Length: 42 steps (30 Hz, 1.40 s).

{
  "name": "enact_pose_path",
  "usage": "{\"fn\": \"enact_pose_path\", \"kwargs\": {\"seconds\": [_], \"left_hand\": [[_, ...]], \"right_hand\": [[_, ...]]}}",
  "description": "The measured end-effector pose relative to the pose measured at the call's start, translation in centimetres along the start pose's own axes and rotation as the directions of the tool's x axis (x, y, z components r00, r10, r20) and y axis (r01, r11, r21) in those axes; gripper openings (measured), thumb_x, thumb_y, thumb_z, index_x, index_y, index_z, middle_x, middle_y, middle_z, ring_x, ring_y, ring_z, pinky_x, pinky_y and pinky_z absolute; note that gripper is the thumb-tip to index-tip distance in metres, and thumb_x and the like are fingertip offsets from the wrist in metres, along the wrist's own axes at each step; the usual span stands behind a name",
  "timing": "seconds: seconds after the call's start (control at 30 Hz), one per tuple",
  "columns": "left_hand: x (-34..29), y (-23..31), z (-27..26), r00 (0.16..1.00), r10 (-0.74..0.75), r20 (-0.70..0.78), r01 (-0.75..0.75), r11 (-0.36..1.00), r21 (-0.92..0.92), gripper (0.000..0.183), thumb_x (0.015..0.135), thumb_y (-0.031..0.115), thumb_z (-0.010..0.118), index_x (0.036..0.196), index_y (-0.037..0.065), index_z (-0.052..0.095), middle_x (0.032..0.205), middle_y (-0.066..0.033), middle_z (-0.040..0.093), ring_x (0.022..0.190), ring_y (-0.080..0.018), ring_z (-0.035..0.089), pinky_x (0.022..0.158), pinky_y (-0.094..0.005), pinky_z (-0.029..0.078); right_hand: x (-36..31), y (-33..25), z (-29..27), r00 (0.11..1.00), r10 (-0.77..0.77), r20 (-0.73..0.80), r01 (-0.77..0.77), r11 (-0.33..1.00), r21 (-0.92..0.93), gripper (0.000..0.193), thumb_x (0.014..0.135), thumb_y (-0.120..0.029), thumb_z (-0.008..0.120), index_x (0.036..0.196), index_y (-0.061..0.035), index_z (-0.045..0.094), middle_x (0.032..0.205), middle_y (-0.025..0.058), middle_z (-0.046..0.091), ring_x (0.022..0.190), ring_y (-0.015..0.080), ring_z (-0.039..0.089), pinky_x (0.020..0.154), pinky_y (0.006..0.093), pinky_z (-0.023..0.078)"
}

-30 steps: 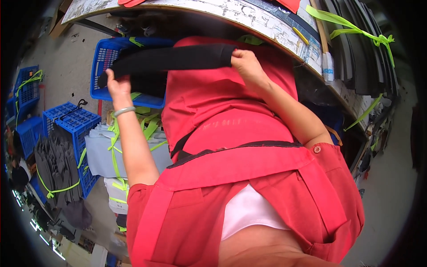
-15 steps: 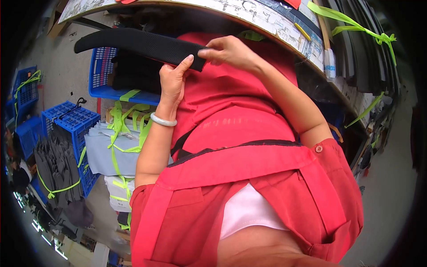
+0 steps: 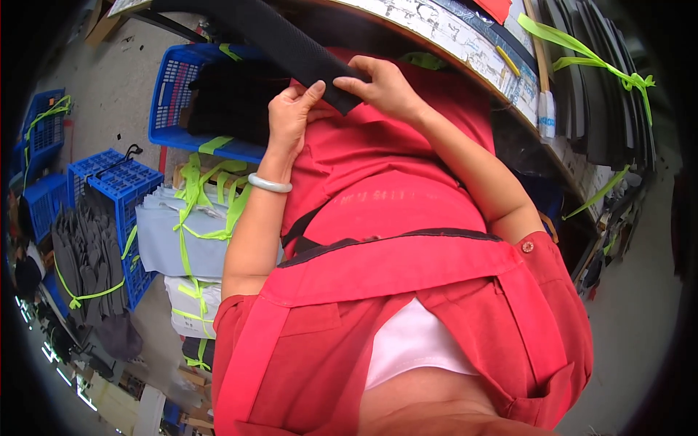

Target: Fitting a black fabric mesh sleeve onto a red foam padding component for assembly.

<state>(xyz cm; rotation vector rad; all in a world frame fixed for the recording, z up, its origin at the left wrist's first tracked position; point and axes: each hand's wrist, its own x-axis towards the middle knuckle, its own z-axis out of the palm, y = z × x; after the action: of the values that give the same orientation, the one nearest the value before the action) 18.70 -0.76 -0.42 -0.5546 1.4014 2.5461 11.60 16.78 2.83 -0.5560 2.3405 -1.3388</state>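
A long black strip of textured fabric (image 3: 291, 51) slants from the top left down to its near end in front of my lap. My left hand (image 3: 289, 120) pinches the strip's lower edge between thumb and fingers. On the other side of that end, my right hand (image 3: 382, 86) grips it with the thumb lying on the dark surface. The far part of the strip runs up to the table's edge. A red apron (image 3: 392, 200) covers my lap beneath both hands.
Left of my hands stands a blue plastic crate (image 3: 163, 109) holding dark pieces. Tied grey-blue sheets (image 3: 171, 236) and another blue crate (image 3: 116, 174) lie nearer. The worktable (image 3: 436, 36) crosses the top, with a yellow pen (image 3: 508, 62) and bundled dark sheets (image 3: 592, 87) at right.
The strip's far end has swung up and away, so the strip now slants steeply instead of lying nearly level. Both hands stay at its near end, and my right hand has shifted slightly right.
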Motion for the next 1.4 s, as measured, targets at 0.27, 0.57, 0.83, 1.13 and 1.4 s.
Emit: {"fn": "enact_pose_path", "kwargs": {"seconds": [0.27, 0.57, 0.83, 1.13, 1.4], "left_hand": [[-0.6, -0.5, -0.1, 0.998, 0.055, 0.041, -0.055, 0.998, -0.017, 0.021, 0.093, 0.01, 0.06, 0.105, -0.007, 0.062, 0.097, -0.0141, 0.068, 0.082, -0.0204, 0.069, 0.071, -0.032, 0.06], [-1.4, -0.8, 0.4, 0.99, -0.018, 0.137, 0.013, 0.999, 0.035, 0.024, 0.093, 0.011, 0.062, 0.11, -0.006, 0.063, 0.099, -0.0109, 0.068, 0.084, -0.017, 0.067, 0.074, -0.0294, 0.058], [0.5, 1.1, -1.0, 0.998, 0.064, 0.019, -0.063, 0.997, -0.042, 0.024, 0.094, 0.018, 0.062, 0.104, -0.004, 0.064, 0.104, -0.0119, 0.067, 0.085, -0.0166, 0.066, 0.077, -0.0282, 0.055], [-0.2, 1.4, 0.1, 0.997, 0.076, 0.023, -0.071, 0.982, -0.176, 0.026, 0.095, 0.015, 0.059, 0.112, -0.004, 0.059, 0.105, -0.0117, 0.065, 0.093, -0.0193, 0.065, 0.083, -0.0338, 0.056], [-0.3, -1.1, 1.5, 0.993, -0.004, 0.121, 0.029, 0.979, -0.203, 0.02, 0.09, 0.0, 0.06, 0.11, -0.001, 0.06, 0.099, -0.0091, 0.067, 0.086, -0.0194, 0.066, 0.075, -0.0319, 0.058]], "right_hand": [[0.1, 0.2, 0.1, 1.0, -0.021, -0.004, 0.021, 1.0, 0.006, 0.034, 0.086, -0.032, 0.069, 0.092, 0.0004, 0.064, 0.074, 0.0154, 0.063, 0.064, 0.0212, 0.059, 0.064, 0.0351, 0.048], [0.2, 0.0, 0.4, 0.971, 0.123, 0.206, -0.182, 0.937, 0.298, 0.035, 0.091, -0.032, 0.064, 0.094, 0.003, 0.062, 0.074, 0.0096, 0.062, 0.068, 0.0147, 0.057, 0.064, 0.0339, 0.047], [-0.3, -0.2, 0.0, 0.988, -0.019, 0.156, -0.004, 0.989, 0.145, 0.034, 0.092, -0.031, 0.064, 0.093, 0.0025, 0.061, 0.073, 0.01, 0.061, 0.065, 0.0143, 0.055, 0.061, 0.0313, 0.045], [-0.3, -1.2, -1.4, 0.963, 0.209, 0.172, -0.246, 0.941, 0.231, 0.029, 0.093, -0.031, 0.063, 0.09, -0.0022, 0.061, 0.07, -0.0022, 0.057, 0.059, 0.0035, 0.049, 0.052, 0.021, 0.04], [0.0, -1.2, -0.9, 0.959, 0.243, 0.148, -0.281, 0.887, 0.366, 0.032, 0.092, -0.031, 0.063, 0.089, 0.0009, 0.063, 0.066, 0.0051, 0.062, 0.06, 0.0094, 0.06, 0.056, 0.0245, 0.048]]}}
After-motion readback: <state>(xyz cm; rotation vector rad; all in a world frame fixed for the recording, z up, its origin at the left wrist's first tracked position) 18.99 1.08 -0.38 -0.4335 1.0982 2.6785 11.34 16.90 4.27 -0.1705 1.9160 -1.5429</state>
